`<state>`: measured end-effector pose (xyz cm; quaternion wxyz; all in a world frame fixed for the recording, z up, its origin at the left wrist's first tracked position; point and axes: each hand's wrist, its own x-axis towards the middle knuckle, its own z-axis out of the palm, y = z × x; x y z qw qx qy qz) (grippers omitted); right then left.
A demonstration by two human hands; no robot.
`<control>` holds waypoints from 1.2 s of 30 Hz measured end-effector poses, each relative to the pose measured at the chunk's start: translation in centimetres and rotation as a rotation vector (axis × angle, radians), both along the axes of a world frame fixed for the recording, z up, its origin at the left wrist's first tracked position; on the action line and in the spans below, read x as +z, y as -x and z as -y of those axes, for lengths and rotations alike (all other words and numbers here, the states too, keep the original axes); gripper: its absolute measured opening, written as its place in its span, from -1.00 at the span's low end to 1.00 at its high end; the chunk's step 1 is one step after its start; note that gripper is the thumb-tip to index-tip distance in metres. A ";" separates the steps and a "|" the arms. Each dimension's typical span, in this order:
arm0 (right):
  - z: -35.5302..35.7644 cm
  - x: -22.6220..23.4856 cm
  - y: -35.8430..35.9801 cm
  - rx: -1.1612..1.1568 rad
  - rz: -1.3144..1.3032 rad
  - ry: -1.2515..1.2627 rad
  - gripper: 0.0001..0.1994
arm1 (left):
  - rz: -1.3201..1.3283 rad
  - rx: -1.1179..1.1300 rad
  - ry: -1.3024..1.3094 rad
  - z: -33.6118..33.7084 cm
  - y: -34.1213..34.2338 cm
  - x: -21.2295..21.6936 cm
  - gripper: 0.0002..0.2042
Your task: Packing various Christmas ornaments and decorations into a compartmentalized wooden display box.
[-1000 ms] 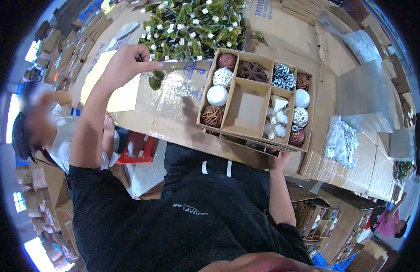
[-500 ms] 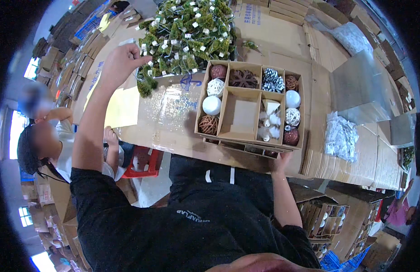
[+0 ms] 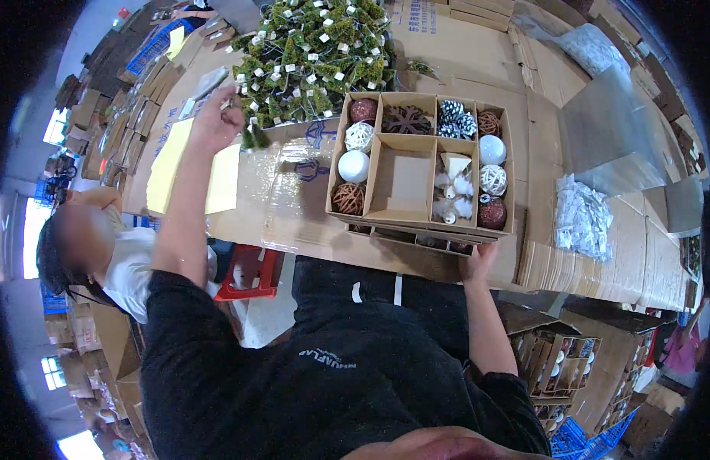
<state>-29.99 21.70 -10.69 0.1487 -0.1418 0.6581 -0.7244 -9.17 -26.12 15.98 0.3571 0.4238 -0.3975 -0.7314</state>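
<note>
A divided cardboard box of ornaments sits on top of another box near the table's front edge. Balls line both side columns: dark red, white wicker, plain white and brown rattan. Along its far side are a brown snowflake and frosted pine cones; white figures fill a near compartment, and the large compartment beside them shows bare cardboard. My right hand grips the box's near right corner from below. My left hand is closed beside a heap of green mini trees; any contents are hidden.
Yellow sheets lie left of the box. To the right are a metal bin and a pile of small silvery packets. A co-worker is at the left, by a red stool. Packed boxes stand lower right.
My left hand has come down slightly toward me beside the tree heap, its fingers more curled. My right hand stays at the box corner. The co-worker's arm has moved back.
</note>
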 end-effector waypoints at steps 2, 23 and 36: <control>0.1 1.1 0.2 -0.040 -0.014 0.037 -0.51 | -0.465 0.062 -0.088 -2.6 1.8 -0.7 -0.88; 1.5 3.8 -0.3 -0.032 -0.217 -0.008 -0.65 | 0.727 0.324 1.273 -0.7 10.4 -9.0 -0.73; 1.3 2.4 0.3 0.047 -0.219 -0.058 -0.68 | -0.325 -0.224 0.333 4.6 10.3 4.8 -0.91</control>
